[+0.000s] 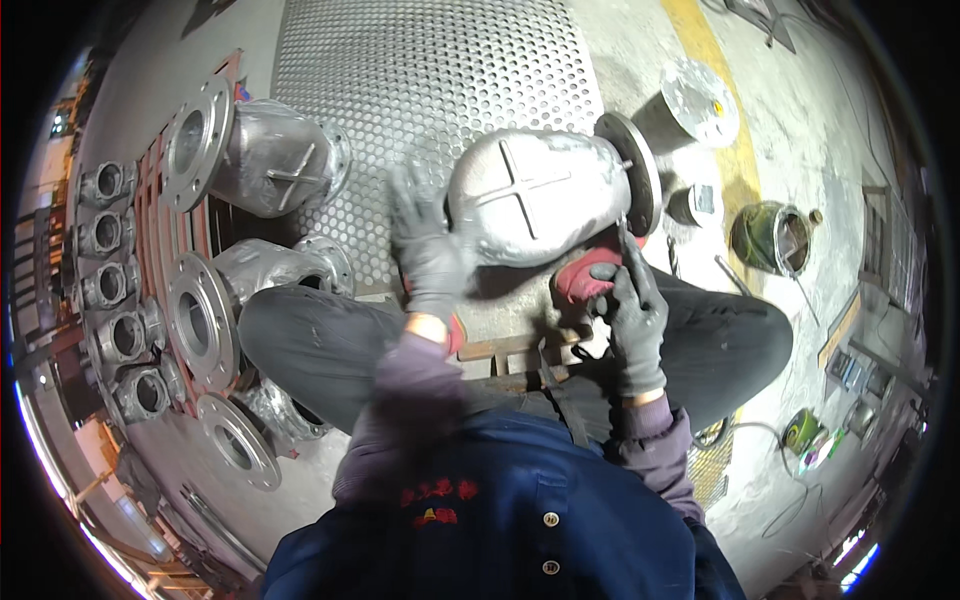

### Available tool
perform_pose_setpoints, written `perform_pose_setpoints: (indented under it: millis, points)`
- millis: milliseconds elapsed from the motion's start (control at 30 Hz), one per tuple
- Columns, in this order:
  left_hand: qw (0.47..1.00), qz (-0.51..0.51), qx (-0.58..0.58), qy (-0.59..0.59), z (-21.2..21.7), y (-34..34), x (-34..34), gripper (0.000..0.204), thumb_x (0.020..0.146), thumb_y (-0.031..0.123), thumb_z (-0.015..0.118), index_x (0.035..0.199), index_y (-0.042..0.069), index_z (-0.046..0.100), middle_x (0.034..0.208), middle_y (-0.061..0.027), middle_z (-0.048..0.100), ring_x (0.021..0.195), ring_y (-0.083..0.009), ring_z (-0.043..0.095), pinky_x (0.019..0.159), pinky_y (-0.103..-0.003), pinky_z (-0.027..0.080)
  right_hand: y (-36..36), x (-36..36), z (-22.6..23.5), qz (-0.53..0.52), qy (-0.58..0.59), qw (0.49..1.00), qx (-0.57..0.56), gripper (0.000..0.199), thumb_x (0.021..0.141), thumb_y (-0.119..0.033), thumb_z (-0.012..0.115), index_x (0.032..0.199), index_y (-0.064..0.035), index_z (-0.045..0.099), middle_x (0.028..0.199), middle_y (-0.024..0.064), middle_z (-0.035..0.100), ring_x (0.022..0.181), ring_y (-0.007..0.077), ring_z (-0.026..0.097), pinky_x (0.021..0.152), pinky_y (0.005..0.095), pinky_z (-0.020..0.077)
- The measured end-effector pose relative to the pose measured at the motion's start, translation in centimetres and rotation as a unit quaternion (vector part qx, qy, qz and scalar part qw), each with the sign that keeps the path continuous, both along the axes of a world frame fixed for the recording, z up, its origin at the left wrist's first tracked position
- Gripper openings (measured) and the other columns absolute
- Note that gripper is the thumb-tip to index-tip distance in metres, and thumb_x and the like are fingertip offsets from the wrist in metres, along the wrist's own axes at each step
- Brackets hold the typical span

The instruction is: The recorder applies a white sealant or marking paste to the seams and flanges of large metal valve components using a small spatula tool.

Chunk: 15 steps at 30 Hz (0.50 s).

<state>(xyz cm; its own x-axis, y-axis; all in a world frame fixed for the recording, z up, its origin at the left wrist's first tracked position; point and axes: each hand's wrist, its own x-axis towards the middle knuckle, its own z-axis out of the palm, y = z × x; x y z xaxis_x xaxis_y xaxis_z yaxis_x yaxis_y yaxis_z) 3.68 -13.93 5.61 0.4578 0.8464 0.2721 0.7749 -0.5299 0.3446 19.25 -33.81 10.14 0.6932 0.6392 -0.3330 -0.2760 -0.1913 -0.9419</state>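
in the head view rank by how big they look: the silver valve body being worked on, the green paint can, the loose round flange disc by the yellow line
1. silver valve body, by far the largest, though nearest the camera.
2. green paint can and loose round flange disc look about alike; both sit toward the rim, so no ranking between them.

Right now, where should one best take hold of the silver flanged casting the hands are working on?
Probably by the round flange at the silver casting's right end, from the right: its rim juts out, while the domed body looks smooth. The left hand steadies the dome.
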Motion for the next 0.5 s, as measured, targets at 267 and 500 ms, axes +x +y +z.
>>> perform_pose_setpoints:
  millis: [267, 500]
  points:
    - [0.880, 0.118, -0.281, -0.365, 7.4, 7.4, -6.7, 0.053, 0.100, 0.026, 0.047, 0.145, 0.001, 0.033, 0.132, -0.0122, 0.047, 0.120, -0.0194, 0.044, 0.102, -0.031, 0.036, 6.8, 8.5, 2.6, -0.013, -0.210, 0.974, -0.088, 0.040, 0.098, -0.019, 0.054, 0.134, -0.0020, 0.052, 0.094, 0.0045, 0.066, 0.066, 0.0084, 0.054, 0.062, 0.0227, 0.0459]
    - [0.896, 0.170, -0.311, -0.268, -4.3, 5.1, -9.8, 0.033, 0.100, 0.023, 0.045, 0.117, -0.005, 0.049, 0.112, -0.0220, 0.056, 0.101, -0.0367, 0.058, 0.091, -0.038, 0.044, 9.4, 18.4, -3.8, 0.007, -0.197, 0.974, -0.112, 0.030, 0.097, -0.013, 0.052, 0.124, -0.0019, 0.060, 0.109, 0.0087, 0.068, 0.091, 0.0131, 0.063, 0.077, 0.0247, 0.0480]
